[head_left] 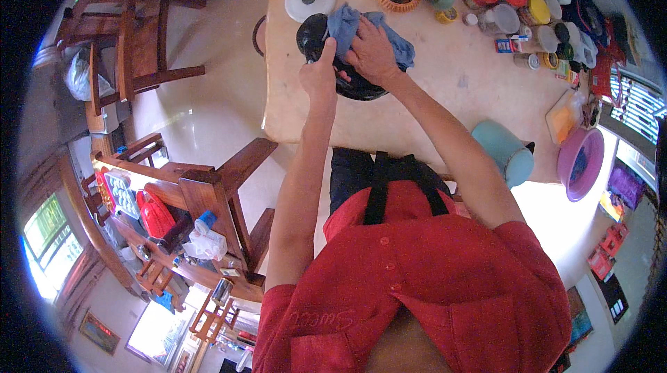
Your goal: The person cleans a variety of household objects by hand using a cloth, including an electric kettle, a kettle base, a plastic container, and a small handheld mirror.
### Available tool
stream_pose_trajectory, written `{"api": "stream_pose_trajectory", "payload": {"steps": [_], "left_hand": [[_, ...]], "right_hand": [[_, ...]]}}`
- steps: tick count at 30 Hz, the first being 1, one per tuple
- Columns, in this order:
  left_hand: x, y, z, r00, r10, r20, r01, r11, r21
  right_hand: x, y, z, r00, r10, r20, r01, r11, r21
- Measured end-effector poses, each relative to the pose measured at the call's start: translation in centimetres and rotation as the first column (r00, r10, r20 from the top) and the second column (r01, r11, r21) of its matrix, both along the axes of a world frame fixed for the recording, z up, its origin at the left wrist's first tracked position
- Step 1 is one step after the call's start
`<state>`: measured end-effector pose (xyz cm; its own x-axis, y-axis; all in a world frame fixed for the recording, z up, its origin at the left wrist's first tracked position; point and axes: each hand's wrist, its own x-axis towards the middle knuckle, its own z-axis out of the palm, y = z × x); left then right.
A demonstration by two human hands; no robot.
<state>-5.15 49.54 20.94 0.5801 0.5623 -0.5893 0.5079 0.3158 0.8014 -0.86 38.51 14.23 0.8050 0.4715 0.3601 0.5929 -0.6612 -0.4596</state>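
A glossy black rounded object [363,91] is on the pale table in front of me, partly hidden by my hands and a cloth; its kind I cannot make out. My left hand [321,76] is closed on its near left side, thumb pointing away from me. Over its top lies a crumpled blue cloth [399,46]. My right hand [374,55] presses this cloth against the black object, fingers bent over the fabric. Just beyond, at the table's far left, lies a white round disc [300,8] with a grey centre.
An orange ridged bowl [397,6] with dark contents stands at the far side. Several jars and bottles [501,20] crowd the far right. By the right edge are a light-blue container [501,151] and a purple basin [582,163]. Wooden chairs [226,192] stand left.
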Motion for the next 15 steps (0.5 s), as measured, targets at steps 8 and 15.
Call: {"api": "stream_pose_trajectory", "payload": {"steps": [8,15], "left_hand": [[0.3,0.8,-0.4,0.999,-0.027,0.032,0.026,0.998,0.050],[-1.9,-3.2,0.3,0.975,-0.216,0.051,0.203,0.961,0.189]], "right_hand": [[-3.6,-6.0,-7.9,0.977,-0.165,-0.132,0.176,0.981,0.076],[-3.3,-7.1,-9.5,0.596,-0.322,-0.736,0.674,0.698,0.240]]}}
